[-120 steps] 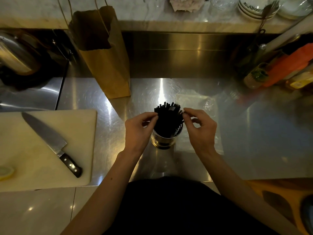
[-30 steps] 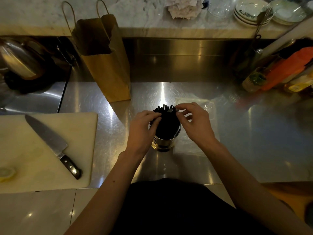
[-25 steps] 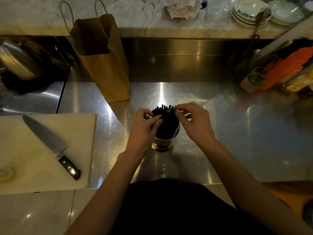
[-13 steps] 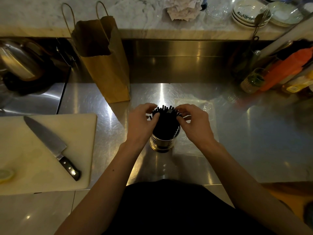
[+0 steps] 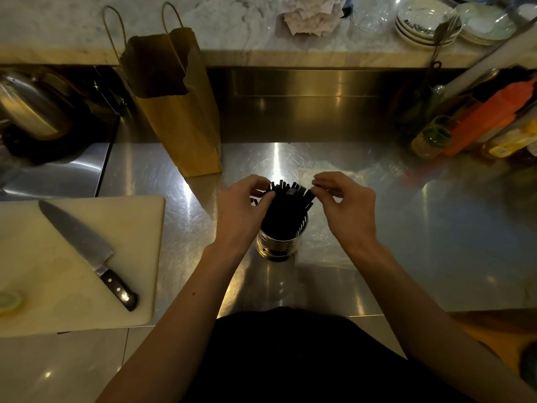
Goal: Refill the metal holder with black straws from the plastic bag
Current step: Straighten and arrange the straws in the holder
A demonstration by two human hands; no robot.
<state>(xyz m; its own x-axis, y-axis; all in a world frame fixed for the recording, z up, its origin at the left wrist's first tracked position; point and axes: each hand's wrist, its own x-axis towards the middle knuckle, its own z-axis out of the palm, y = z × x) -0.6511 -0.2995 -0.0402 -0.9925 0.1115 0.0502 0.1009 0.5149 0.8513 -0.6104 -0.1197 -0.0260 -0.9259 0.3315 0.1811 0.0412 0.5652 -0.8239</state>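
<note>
Metal holder (image 5: 280, 242) is standing upright on the steel counter (image 5: 436, 242), centre-front, right before the person's torso, w/ a thick bunch of black straws (image 5: 286, 207) sticking out of it & fanning a bit at the tips. L hand (image 5: 239, 216) is working the left side of the bunch: fingers curling in, thumb & forefinger pinching a few straw tips, thumb pressing into the bundle. R hand (image 5: 348, 212) is hovering at the right side, fingers curling, thumb & forefinger closing narrow on one tip at the bunch's right edge. Its other fingers are tucking under, & in this dim light I can't tell if they're touching anything. Clear plastic bag (image 5: 328, 248) is lying flat on the counter just beside & behind the holder, on its right, partly under the R hand. Can't tell if anything's inside it. Brown paper bag (image 5: 186, 126) w/ handles is standing back-left of the holder, apart from it. Further left a cutting board (image 5: 43, 257) is carrying a big knife (image 5: 84, 245), blade pointing away from the person, & a lemon piece (image 5: 8, 303) near its front-left corner. Bottles (image 5: 488, 117) are leaning at far right, & plates (image 5: 427, 24) are sitting stacked on the marble ledge (image 5: 232, 21) behind
</note>
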